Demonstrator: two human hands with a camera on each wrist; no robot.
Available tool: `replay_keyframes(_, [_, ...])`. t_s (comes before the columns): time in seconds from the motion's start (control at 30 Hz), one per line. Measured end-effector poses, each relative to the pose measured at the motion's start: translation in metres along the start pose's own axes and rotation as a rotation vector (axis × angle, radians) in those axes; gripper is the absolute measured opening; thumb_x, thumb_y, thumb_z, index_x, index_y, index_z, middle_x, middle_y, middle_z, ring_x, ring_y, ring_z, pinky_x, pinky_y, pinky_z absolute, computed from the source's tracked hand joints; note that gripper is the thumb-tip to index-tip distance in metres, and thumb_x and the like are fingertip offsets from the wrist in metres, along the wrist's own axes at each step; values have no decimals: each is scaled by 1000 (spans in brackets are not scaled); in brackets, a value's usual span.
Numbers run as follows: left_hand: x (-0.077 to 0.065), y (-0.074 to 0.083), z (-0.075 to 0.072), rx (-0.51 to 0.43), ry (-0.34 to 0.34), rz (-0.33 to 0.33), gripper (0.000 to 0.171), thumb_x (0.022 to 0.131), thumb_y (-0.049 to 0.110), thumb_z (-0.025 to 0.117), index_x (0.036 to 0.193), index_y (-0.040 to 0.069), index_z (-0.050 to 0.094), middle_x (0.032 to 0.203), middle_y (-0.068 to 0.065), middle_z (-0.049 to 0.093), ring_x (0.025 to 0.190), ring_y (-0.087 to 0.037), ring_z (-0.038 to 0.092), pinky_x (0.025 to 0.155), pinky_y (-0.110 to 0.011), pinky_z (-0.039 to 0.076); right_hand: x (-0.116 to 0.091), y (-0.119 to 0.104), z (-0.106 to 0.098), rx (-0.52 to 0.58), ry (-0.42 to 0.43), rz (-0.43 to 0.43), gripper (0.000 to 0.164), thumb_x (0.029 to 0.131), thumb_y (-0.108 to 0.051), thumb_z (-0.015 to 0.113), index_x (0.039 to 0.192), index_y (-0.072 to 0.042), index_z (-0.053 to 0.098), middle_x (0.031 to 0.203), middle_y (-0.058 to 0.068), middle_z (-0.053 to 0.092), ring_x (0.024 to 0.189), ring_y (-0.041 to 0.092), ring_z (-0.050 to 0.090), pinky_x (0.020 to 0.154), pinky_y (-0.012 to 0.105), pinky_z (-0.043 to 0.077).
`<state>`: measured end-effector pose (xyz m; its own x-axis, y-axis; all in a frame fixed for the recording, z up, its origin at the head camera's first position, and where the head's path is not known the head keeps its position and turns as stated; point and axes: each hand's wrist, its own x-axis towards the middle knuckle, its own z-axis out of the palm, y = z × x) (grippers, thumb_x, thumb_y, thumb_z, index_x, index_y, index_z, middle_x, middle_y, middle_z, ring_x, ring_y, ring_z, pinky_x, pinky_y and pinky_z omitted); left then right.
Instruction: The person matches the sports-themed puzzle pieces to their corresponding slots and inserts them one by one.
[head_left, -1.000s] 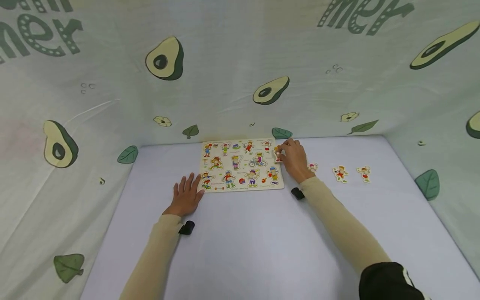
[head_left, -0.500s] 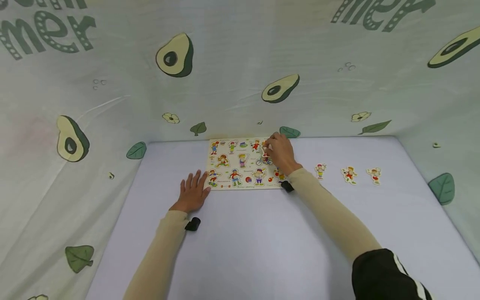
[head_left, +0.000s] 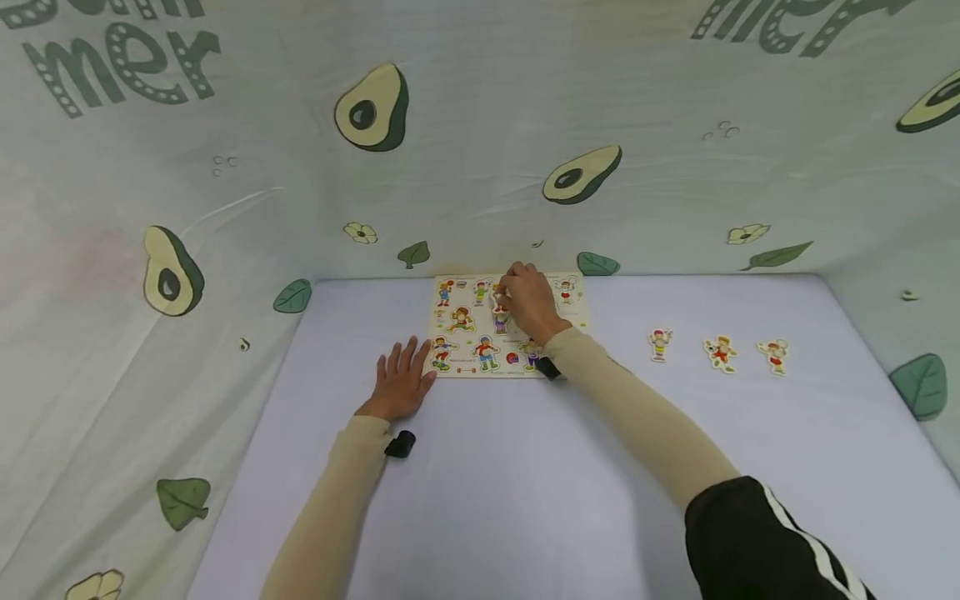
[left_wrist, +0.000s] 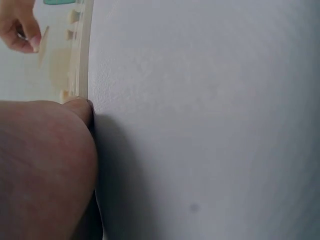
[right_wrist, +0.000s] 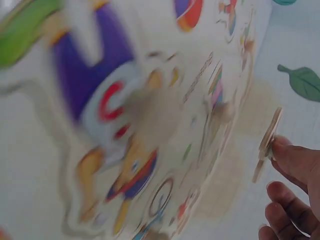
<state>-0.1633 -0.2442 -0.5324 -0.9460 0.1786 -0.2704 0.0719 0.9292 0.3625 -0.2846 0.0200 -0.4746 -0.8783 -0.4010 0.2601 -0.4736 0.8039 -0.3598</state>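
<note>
A wooden peg puzzle board with cartoon sports figures lies at the back of the white table. My left hand rests at its front-left corner, fingers spread and straight, thumb at the board's edge. Above the board, my right hand pinches a thin wooden puzzle piece between thumb and fingers. The right wrist view shows that piece edge-on, held off the board, so its picture cannot be told. The right hand and forearm hide part of the board in the head view.
Three loose figure pieces lie on the table right of the board: one with a raised arm, a footballer and another in red and white. A cloth printed with avocados stands behind the table and along its sides.
My right hand has carried the pinched piece leftward from the board's right edge to over its upper middle. The left hand stays by the board's corner. The head view has shifted slightly.
</note>
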Motion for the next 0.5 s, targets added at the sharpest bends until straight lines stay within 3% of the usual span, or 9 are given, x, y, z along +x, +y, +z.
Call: replay_keyframes(0.5, [-1,2,-1,-11,-2,-9,67,116,38,36,171,10,10,177,-20,-1,162,-47,-8,126,-67,-6,39,-39,31,-48,-55,-35,15,101,-22,75,103,-9,81,112,11,68,107,30,62,97,45,52])
